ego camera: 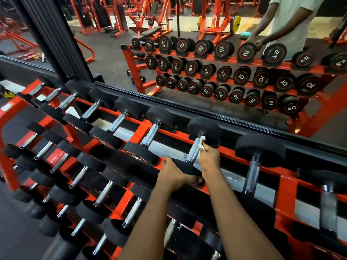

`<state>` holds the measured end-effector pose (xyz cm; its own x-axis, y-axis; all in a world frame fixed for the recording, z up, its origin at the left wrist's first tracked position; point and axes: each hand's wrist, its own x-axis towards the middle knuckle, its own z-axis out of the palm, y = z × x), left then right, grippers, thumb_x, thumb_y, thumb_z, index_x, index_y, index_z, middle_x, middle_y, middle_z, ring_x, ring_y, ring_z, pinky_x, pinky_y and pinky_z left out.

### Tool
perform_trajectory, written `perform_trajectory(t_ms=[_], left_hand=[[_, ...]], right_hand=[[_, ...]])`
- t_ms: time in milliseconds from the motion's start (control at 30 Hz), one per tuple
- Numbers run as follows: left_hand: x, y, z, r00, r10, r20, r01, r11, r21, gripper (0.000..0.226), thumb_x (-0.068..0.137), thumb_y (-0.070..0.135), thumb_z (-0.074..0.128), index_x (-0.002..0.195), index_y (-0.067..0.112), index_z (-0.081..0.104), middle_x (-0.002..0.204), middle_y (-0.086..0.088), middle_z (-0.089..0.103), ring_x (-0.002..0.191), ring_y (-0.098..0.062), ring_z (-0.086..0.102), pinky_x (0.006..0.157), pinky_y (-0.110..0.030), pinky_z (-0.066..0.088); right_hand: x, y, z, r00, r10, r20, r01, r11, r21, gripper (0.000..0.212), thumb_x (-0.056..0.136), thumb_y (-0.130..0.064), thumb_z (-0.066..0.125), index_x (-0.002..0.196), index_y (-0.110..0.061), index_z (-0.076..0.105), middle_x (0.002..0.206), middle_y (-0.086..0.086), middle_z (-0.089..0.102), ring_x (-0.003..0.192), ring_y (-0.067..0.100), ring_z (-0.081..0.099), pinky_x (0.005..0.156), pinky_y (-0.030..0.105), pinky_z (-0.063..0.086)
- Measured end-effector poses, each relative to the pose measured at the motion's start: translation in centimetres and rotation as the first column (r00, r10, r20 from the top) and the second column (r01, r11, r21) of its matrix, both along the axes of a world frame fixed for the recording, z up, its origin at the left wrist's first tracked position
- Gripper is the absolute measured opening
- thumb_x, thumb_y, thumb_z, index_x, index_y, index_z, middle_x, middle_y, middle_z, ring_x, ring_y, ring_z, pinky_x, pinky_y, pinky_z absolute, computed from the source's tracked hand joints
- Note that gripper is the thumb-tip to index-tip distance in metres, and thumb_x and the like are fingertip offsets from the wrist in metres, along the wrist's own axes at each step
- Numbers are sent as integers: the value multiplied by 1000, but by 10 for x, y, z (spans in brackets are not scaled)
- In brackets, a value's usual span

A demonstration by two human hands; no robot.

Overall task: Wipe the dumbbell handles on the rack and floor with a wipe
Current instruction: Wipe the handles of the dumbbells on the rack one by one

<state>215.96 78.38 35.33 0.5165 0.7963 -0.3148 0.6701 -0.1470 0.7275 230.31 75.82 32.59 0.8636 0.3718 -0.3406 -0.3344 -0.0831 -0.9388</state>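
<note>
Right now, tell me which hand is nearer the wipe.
Right. The right hand pinches the wipe against the handle; the left hand grips the dumbbell's near head, below and left of the wipe.

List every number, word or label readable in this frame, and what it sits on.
Mirror reflections, reversed:
"5": top-row cap
"10": middle-row cap
"20": small bottom-row cap
"30": bottom-row cap
"25": next bottom-row cap
"40": rightmost bottom-row cap
Rack sticker and near cap markings: too blurred to read.
</note>
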Motion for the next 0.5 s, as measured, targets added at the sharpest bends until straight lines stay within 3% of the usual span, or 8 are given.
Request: perform_trajectory(t_ms=[133, 200, 267, 400, 500], left_hand=[[0, 0, 2, 1000, -17, -11, 17, 1000, 13, 103, 39, 53, 97, 117, 19, 39, 122, 0, 48, 113, -21, 50, 97, -40, 51], [1, -1, 2, 1000, -16, -9, 17, 1000, 19, 102, 40, 53, 97, 117, 20, 39, 122, 2, 47, 112, -19, 49, 96, -38, 50], [0, -1, 3, 1000, -13, -5, 13, 1000, 24, 101, 40, 54, 97, 115, 21, 38, 120, 3, 47, 109, -17, 48, 95, -37, 50], [1, -1, 3, 999, -18, -30, 19, 999, 40, 99, 40, 59, 96, 111, 20, 39, 118, 2, 48, 108, -19, 50, 94, -37, 49], [1, 2, 1, 999, -5, -53, 8, 999, 50, 100, 36, 66, 93, 108, 21, 39, 116, 1, 50, 110, -22, 51, 99, -43, 49]], right_hand=[[12, 11, 3, 989, -65, -134, 68, 997, 20, 21, 94, -5, 56, 110, -3, 69, 78, -3, 62, 63, 9, 53, 58, 20, 45], [9, 5, -6, 992, 2, -126, 0, 1000, 12, 26, 94, -3, 54, 115, -8, 69, 83, -1, 65, 73, 15, 58, 71, 31, 51], [8, -5, -8, 989, 48, -143, -42, 998, 44, 29, 96, 0, 50, 115, -10, 68, 86, 2, 66, 77, 18, 60, 73, 35, 52], [12, 7, 18, 944, 22, -331, 76, 957, 281, 21, 93, 7, 48, 82, -2, 63, 75, 12, 67, 69, 21, 62, 72, 34, 53], [9, 10, 12, 925, 139, -353, -7, 936, 352, 19, 91, 3, 47, 86, 1, 65, 82, 16, 65, 74, 24, 63, 78, 35, 53]])
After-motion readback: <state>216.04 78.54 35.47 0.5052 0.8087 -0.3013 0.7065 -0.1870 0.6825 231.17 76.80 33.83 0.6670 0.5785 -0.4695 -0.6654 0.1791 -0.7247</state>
